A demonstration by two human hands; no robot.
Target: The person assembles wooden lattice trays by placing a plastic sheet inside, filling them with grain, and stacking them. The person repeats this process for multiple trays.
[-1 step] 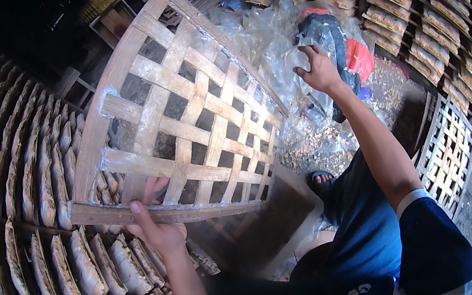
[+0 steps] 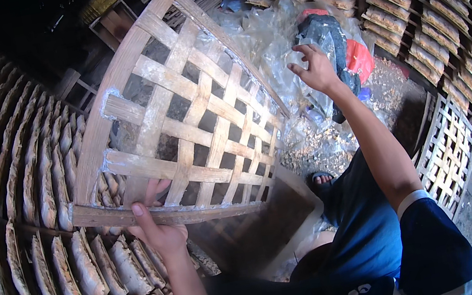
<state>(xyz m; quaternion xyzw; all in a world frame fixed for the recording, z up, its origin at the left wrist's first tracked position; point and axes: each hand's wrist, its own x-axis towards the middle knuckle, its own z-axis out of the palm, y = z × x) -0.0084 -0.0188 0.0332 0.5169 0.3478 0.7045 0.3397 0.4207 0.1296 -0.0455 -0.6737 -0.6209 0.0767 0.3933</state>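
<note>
My left hand (image 2: 161, 231) grips the lower wooden edge of a woven bamboo tray (image 2: 200, 103), thumb on the near side and fingers behind. The tray is a wooden frame with wide crossing strips and square gaps, held tilted up in front of me. Whitish residue clings to its corners and strips. To the right of the tray, my right hand (image 2: 318, 70) is raised with its fingers apart and nothing in them. Below that hand lies crumpled clear plastic sheeting (image 2: 265, 28).
Racks of rough, pale slabs (image 2: 90, 268) stand along the left, with more racks (image 2: 406, 3) at the far right. A second woven tray (image 2: 449, 154) leans at the right. A red object (image 2: 359, 59) lies beside dark cloth on the littered floor.
My right hand has shifted very slightly, its fingers a little more curled. The tray in my left hand has barely moved.
</note>
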